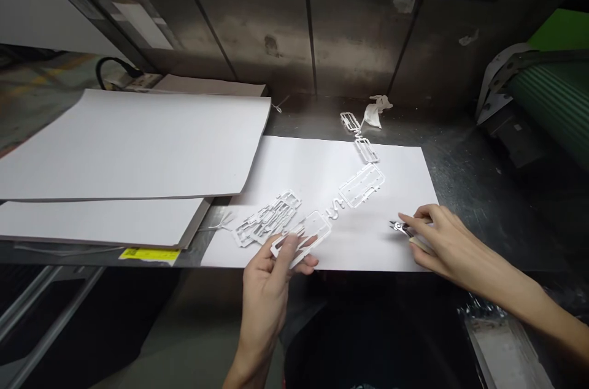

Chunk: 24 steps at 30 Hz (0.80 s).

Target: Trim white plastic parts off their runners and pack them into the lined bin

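My left hand (276, 263) pinches one end of a white plastic frame piece (363, 185), two rectangular frames joined by a curly runner. The piece slants up to the right above a white sheet (391, 192). In my right hand (435, 235) is a pair of small side cutters (402, 227), their jaws pointing left and apart from the piece. A pile of similar white plastic frames (271, 217) lies on the sheet just beyond my left hand. Another joined pair of frames (365, 150) lies across the sheet's far edge.
Stacked white boards (138, 143) cover the table's left side. A crumpled white scrap (377, 111) lies near the metal back panel (262, 27). A green ribbed conveyor belt (556, 94) stands at the right. A clear plastic bag (506, 346) is at lower right.
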Available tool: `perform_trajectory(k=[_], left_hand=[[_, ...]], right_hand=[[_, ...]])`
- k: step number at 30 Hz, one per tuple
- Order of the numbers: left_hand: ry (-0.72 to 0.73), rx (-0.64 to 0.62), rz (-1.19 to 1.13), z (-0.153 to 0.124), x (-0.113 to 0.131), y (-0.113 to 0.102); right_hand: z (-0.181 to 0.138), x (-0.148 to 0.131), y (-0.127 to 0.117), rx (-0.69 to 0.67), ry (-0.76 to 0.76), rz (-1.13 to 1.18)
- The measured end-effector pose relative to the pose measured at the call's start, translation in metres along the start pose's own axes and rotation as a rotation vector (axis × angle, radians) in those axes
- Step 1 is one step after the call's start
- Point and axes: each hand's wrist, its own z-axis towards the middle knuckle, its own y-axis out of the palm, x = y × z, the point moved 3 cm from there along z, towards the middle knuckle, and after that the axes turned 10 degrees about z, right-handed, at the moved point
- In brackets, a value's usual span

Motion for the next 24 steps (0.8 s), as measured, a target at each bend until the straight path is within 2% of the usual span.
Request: perform_trajectory(k=[4, 7, 10, 15, 24], left_hand=[[-0.022, -0.03, -0.05, -0.006, 0.002, 0.006], [-0.024, -0.053, -0.053, -0.01, 0.002, 0.009], [-0.012, -0.057, -0.053, -0.014, 0.004, 0.009], [0.016, -0.05, -0.018, -0.019, 0.007, 0.007], [0.031, -0.086, 0.04, -0.022, 0.002, 0.007]], right_hand=[[-0.002, -0.048, -0.006, -0.128, 0.001, 0.278], [0.002, -0.067, -0.009, -0.191, 0.008, 0.411], [0.01, -0.072, -0.008, -0.224, 0.051, 0.475], [0.021, -0.076, -0.009, -0.195, 0.07, 0.519], [0.028, -0.084, -0.003, -0.183, 0.019, 0.613]])
